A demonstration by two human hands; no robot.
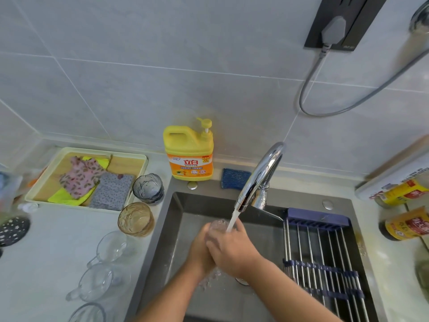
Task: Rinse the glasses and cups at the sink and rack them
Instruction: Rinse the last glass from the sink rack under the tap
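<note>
We hold a clear glass (217, 225) over the sink (174, 231), in the stream from the tap (261, 180). Our left hand (198, 251) and right hand (232, 252) both curl around it, pressed against each other. On the counter (46, 256) left of the sink stand an amber glass (135, 219), a blue-grey glass (148, 188) and 3 clear cups (111, 245). The rack (325, 252) lies across the sink's right side.
</note>
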